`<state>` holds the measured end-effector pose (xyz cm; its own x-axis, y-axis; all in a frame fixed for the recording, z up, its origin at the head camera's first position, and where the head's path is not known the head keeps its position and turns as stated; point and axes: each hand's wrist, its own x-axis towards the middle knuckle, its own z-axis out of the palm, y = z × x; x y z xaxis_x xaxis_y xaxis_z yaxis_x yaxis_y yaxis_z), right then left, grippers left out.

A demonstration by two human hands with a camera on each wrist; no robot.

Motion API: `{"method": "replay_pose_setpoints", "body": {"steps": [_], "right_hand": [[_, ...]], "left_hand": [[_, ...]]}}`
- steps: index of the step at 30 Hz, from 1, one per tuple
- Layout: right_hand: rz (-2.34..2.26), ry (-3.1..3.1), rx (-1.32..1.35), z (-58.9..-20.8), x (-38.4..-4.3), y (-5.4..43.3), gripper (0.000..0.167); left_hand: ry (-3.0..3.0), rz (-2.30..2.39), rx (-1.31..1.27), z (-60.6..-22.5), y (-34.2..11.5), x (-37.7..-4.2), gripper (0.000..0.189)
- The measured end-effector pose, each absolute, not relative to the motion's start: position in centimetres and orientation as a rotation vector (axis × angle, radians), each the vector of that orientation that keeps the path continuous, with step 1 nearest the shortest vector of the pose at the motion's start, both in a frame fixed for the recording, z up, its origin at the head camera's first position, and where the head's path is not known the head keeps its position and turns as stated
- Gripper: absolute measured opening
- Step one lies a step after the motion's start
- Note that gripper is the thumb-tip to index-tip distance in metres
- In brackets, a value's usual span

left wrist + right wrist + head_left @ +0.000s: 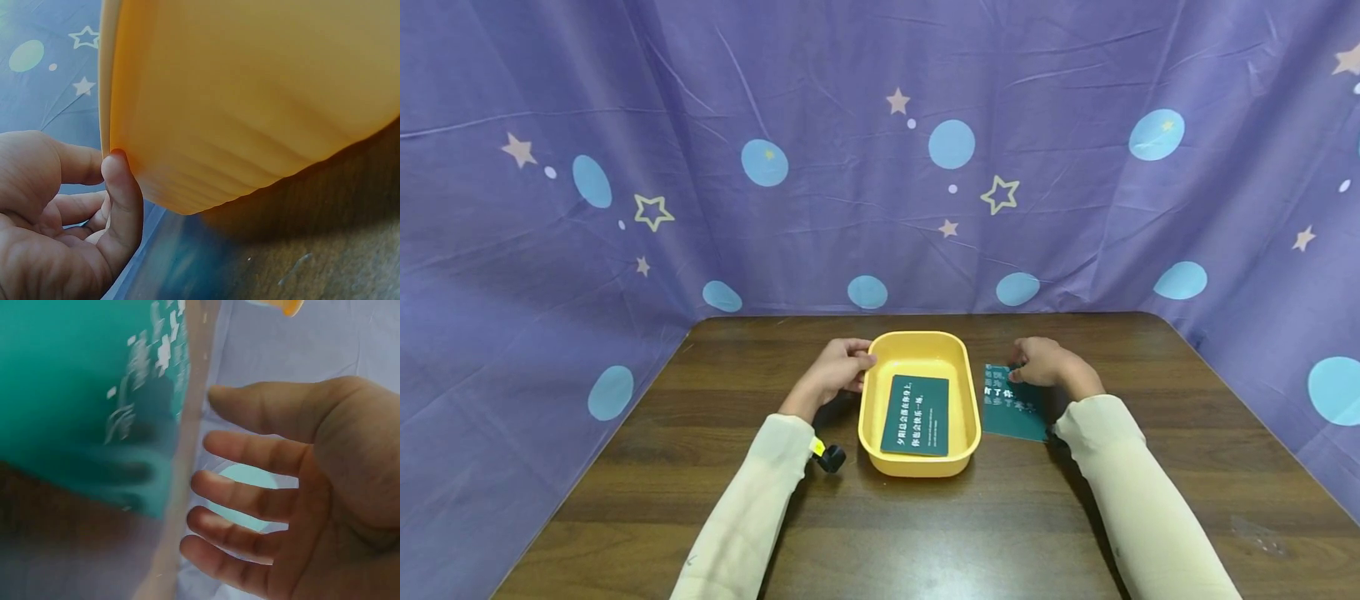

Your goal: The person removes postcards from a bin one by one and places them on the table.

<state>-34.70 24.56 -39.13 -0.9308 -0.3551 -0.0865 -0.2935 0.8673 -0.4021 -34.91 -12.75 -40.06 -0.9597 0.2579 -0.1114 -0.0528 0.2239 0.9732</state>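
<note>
A yellow plastic tray [917,468] with rounded corners sits on the table in the head view. My left hand [842,365] pinches its left rim near the far corner; the left wrist view shows thumb and fingers at that edge. Inside the tray lies a dark green card [936,408] with white printed characters. To the tray's right, a second green card [1018,423] with white characters lies on the table. Over its far right edge hovers my right hand [1043,362]. In the right wrist view its fingers [247,450] are extended and hold nothing; whether they touch the card I cannot tell.
The brown wooden table [1000,533] ends at a purple curtain [842,233] patterned with stars and blue dots. A small black device [831,458] on a yellow strap sits at my left wrist. A shiny clear patch [1257,535] marks the table at the right.
</note>
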Motion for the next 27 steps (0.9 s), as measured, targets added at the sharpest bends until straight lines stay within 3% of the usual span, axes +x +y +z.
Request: {"method": "replay_pose_setpoints", "body": {"steps": [16, 27], "right_hand": [[-0.83, 3.18, -0.683, -36.5, -32.8, 18.1, 0.052], [-0.761, 3.049, -0.914, -37.6, -31.7, 14.2, 0.069]], "left_hand": [[2.234, 1.828, 0.2, -40.2, -12.7, -35.1, 0.042], [2.231, 1.837, 0.206, -40.4, -12.8, -35.1, 0.04]]}}
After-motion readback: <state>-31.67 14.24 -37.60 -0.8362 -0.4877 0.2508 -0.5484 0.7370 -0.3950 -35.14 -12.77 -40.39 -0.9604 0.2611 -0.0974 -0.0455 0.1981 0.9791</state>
